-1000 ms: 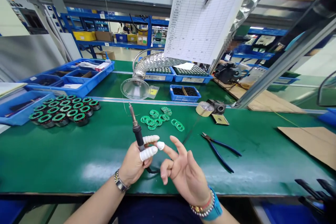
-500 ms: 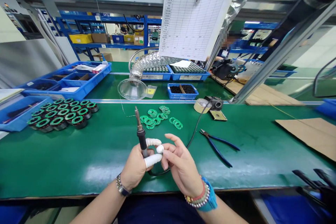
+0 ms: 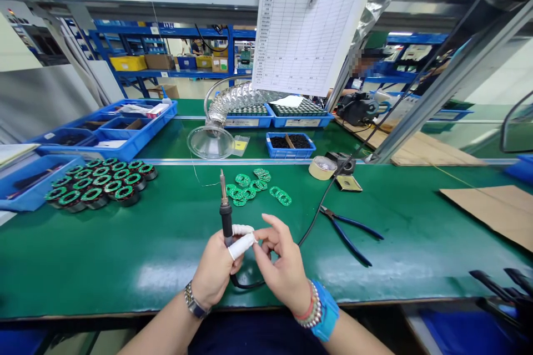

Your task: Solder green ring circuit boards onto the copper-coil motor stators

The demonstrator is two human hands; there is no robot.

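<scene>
Soldering iron (image 3: 226, 215) is what I look at first, and in the head view I count just one. It points up, to the left of the pliers (image 3: 358, 225). The left hand (image 3: 214, 267) has its fingers curled round the black handle. I think the iron is light and stiff, and its thin tip could be very hot, so the handle is the safe place to hold. Its one cord (image 3: 310, 229) looks bendy and might tug; it passes just beside the tip of the pliers.

Two white finger covers (image 3: 242, 246) show on that hand. They look soft and stretchy, so I'd pinch them gently by the edge. The right hand (image 3: 283, 263), left of the pliers too, has its thumb and pointing finger close together at the ends of the covers. I cannot tell if it pinches one or only touches.

Green rings (image 3: 262, 173) lie behind the pliers, to the left. They overlap, so I can only say more than ten. They look thin and easy to crack; edges are best.

Far left of the pliers are about eighteen metal rounds (image 3: 101, 183), some half hidden. They look heavy. One tape roll (image 3: 320, 173) and one pair of pliers finish my count.
</scene>
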